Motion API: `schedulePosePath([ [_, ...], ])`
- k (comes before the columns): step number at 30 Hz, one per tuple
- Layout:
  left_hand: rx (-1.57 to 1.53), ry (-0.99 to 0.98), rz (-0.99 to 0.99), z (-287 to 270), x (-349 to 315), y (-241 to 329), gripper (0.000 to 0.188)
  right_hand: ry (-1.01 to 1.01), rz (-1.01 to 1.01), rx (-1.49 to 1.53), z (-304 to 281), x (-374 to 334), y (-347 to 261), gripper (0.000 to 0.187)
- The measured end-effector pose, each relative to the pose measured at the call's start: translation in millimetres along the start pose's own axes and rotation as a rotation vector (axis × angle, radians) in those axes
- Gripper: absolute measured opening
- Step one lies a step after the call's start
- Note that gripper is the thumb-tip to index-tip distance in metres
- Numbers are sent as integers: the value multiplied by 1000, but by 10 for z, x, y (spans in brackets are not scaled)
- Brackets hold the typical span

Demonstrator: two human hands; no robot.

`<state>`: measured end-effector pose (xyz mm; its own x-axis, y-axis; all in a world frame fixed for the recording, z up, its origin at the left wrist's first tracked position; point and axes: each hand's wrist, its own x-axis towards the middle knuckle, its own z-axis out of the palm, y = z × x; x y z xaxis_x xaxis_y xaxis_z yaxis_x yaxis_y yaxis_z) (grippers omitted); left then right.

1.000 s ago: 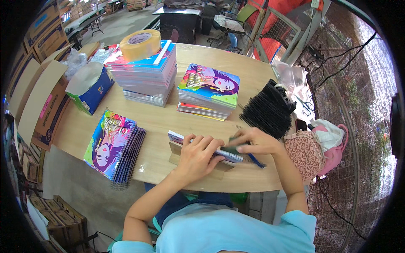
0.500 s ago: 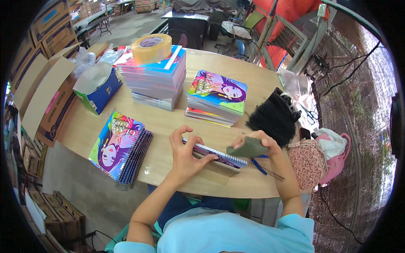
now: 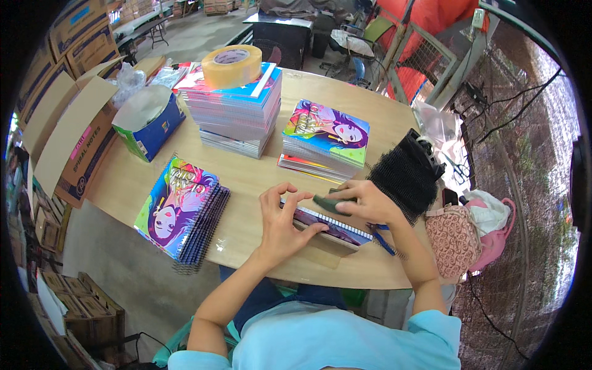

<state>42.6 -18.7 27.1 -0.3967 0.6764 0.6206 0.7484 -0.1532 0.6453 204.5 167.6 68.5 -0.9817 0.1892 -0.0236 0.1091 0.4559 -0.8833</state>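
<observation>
By the front edge of the pale wooden bench (image 3: 383, 275), the left hand (image 3: 280, 224) pinches a thin purple-covered paper notebook (image 3: 340, 232) (likely light, bendy; grip its covers); the right hand (image 3: 364, 200) clasps a dark-green pad (image 3: 329, 204).

Gap beyond held notebook (image 3: 343, 232), between spiral notebooks (image 3: 179, 209) and low stack (image 3: 325, 132), black coils (image 3: 404, 176) blocking right

My feed looks from the wearer's head through a wide fisheye, forward and steeply down: the shirt (image 3: 345, 333) fills the bottom centre, left hand (image 3: 280, 225) and right hand (image 3: 367, 200) sit close near mid-frame, the table (image 3: 253, 176) stretches beyond, and floor (image 3: 203, 34) recedes upper left.
</observation>
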Motion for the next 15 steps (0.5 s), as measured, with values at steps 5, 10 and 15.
schedulePosePath([
  [5, -23, 8, 6, 8, 10, -7, 76, 24, 1, -67, -14, 98, 118, 56],
  [10, -7, 10, 5, 15, -15, -35, 78, -46, -38, -166, 59, 218, -144, 46],
  [15, -336, 87, -158, -53, -2, -19, 62, -34, 12, -410, 106, 358, -146, 50],
])
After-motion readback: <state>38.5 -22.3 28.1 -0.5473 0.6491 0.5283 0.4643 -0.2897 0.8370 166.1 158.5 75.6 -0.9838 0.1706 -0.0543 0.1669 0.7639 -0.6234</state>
